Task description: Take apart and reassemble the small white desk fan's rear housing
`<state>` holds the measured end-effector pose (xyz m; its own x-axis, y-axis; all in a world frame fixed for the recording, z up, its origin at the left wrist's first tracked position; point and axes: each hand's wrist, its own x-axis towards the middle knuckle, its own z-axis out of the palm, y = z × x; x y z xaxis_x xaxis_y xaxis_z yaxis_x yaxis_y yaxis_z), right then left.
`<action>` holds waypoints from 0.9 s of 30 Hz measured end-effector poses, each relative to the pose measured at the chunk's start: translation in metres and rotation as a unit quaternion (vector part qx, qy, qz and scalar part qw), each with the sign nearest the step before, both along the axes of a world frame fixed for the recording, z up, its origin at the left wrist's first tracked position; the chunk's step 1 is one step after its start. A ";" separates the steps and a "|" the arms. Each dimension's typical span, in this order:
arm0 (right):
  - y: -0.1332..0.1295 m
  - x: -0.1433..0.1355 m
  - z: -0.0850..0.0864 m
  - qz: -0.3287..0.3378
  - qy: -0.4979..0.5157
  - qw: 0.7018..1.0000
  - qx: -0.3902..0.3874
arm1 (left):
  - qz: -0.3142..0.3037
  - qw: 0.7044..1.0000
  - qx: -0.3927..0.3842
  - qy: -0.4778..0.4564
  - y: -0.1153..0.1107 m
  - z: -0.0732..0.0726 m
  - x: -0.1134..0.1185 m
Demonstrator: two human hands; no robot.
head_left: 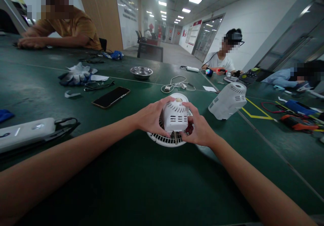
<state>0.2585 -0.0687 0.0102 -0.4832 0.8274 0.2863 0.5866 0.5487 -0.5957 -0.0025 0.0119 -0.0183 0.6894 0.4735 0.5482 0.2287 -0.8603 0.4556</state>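
Note:
Both my hands grip a white plastic motor housing (176, 115) with vent slots, which looks like part of a small fan. My left hand (151, 118) wraps its left side, thumb low and fingers near the top. On the opposite side, my right hand (201, 129) closes round the housing with thumb and fingers. Under it lies a round white fan grille (162, 140) on the green table (141, 185); whether the two are joined is hidden. A translucent white vented container (227, 101) stands to the right, apart from my hands.
On the left are a phone (111, 97), grey-blue gloves (76, 75) and a long white device (27, 131). A metal bowl (141, 72) and a white cable (181, 85) lie farther back. An orange-black multimeter (298, 122) is at right. Other people sit around the table.

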 end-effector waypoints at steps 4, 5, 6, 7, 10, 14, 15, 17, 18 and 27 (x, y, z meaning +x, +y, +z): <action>0.006 0.013 -0.004 -0.010 -0.016 0.999 0.043 | 0.036 0.999 0.018 0.001 0.002 -0.002 0.001; 0.009 0.018 -0.004 -0.016 -0.024 0.998 0.063 | 0.048 0.999 0.017 -0.003 0.002 -0.002 0.000; 0.013 0.024 -0.005 -0.026 -0.033 0.995 0.085 | 0.060 0.998 0.012 -0.010 0.003 -0.003 -0.002; 0.016 0.030 -0.005 -0.040 -0.042 0.993 0.106 | 0.073 0.997 0.004 -0.020 0.003 -0.004 -0.004; 0.027 0.047 -0.006 -0.081 -0.055 0.985 0.143 | 0.127 0.989 -0.033 -0.067 0.006 -0.008 -0.010; 0.032 0.057 -0.010 -0.108 -0.019 0.985 0.130 | 0.222 0.961 -0.128 -0.104 0.015 -0.014 -0.015; 0.031 0.057 -0.011 -0.100 -0.003 0.987 0.124 | 0.236 0.954 -0.158 -0.101 0.018 -0.016 -0.016; 0.029 0.055 -0.013 -0.065 0.021 0.991 0.112 | 0.247 0.945 -0.197 -0.083 0.024 -0.018 -0.018; 0.028 0.052 -0.013 -0.048 0.023 0.993 0.107 | 0.249 0.944 -0.203 -0.073 0.026 -0.019 -0.019; 0.022 0.027 -0.019 -0.112 0.055 0.990 0.072 | 0.183 0.936 -0.253 -0.160 0.029 -0.025 -0.023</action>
<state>0.2855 -0.0470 -0.0084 -0.2522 0.8569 0.4495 0.6391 0.4963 -0.5876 -0.0254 0.0404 -0.0430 0.2690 0.9009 0.3407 0.2473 -0.4065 0.8796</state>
